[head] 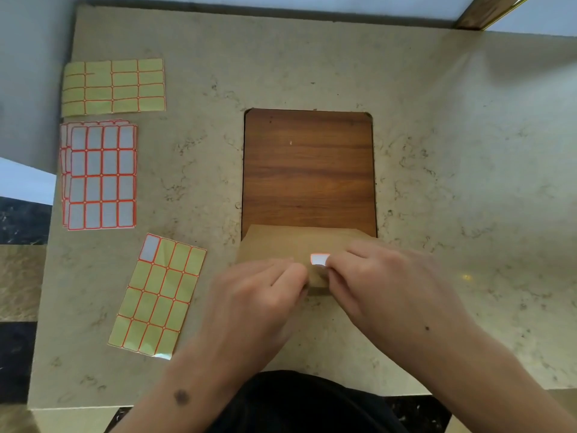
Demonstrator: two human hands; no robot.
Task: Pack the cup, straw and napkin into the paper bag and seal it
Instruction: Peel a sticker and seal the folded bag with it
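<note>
A brown paper bag (299, 242) lies flat at the near edge of the wooden panel, its near end folded over. A white sticker with a red border (319, 259) sits on the fold. My left hand (259, 295) grips the folded end of the bag from the left. My right hand (384, 282) pinches the sticker and the fold from the right. Both hands cover most of the bag's near half. No cup, straw or napkin shows outside the bag.
A wooden panel (309, 170) is set into the beige stone counter (452, 182). On the left lie a peeled label sheet (114, 87), a stack of full label sheets (100, 176) and a mostly peeled sheet (159, 295). The counter's near edge is close to my body.
</note>
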